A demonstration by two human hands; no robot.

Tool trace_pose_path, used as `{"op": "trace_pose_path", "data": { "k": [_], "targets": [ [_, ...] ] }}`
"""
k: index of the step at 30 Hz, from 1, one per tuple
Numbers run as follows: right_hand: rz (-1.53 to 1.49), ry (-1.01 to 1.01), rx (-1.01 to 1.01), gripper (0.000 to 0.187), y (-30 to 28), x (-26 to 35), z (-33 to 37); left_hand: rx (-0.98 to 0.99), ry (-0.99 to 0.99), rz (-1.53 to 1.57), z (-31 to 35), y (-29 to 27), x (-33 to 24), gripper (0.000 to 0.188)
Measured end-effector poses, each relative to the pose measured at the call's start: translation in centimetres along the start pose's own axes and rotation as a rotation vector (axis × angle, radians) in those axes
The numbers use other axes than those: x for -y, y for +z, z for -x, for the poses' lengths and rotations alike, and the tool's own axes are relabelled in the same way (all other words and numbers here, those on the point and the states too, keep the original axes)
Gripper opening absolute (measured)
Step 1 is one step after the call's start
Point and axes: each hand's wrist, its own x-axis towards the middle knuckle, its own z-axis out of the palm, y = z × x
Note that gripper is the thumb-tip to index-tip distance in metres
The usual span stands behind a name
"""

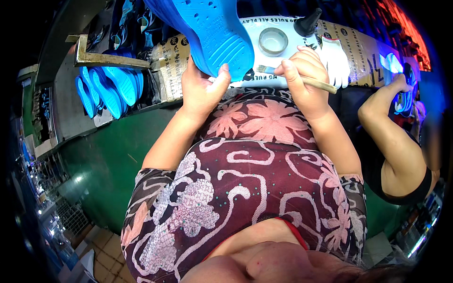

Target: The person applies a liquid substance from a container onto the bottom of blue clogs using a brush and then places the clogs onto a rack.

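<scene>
In my left hand point(206, 87) is a blue shoe sole point(222, 35), gripped at its near end with the thumb on its broad face. Small pits and grooves mark that face. My right hand point(306, 78) is closed around a wooden-handled brush point(318, 84), whose flat bristles point left toward the sole with a small gap between. Just beyond the brush sits a round, clear dish point(273, 41). A black bottle with a cone-shaped nozzle point(308, 22) stands to the right of the dish.
White gloves point(334, 61) lie right of my right hand. Several blue soles point(111, 89) hang at the left by a wooden bar point(111, 60). Printed brown covering point(172, 63) lines the bench. A co-worker's bent arm point(391, 127) is close on the right, near blue-lit pieces.
</scene>
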Motion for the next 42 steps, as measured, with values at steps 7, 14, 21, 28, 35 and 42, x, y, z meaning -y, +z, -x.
{"op": "trace_pose_path", "data": {
  "k": [7, 14, 21, 28, 35, 42],
  "targets": [
    [0.034, -0.091, 0.028, 0.021, 0.7, 0.8, -0.2, 0.037, -0.013, -0.086, 0.4, 0.2, -0.1, 0.04],
    [-0.013, -0.027, 0.039, 0.024, -0.2, 0.7, -0.2, 0.009, 0.192, -0.112, 0.2, 0.2, 1.1, 0.041],
    [0.002, -0.071, 0.055, 0.022, 0.6, 1.0, 0.1, -0.062, 0.292, -0.114, -0.5, 0.4, 1.4, 0.045],
    [-0.096, -0.004, -0.002, 0.023, 0.5, 1.0, -0.3, -0.084, 0.152, -0.104, -0.4, 0.1, 0.6, 0.044],
    [-0.005, 0.006, 0.009, 0.021, 0.3, 0.8, -0.2, -0.043, 0.113, -0.068, -1.0, -0.1, 0.3, 0.042],
    [-0.029, -0.033, 0.003, 0.017, 0.3, 1.1, -0.4, -0.085, 0.096, -0.019, -0.4, 0.4, -0.3, 0.042]
  ]
}}
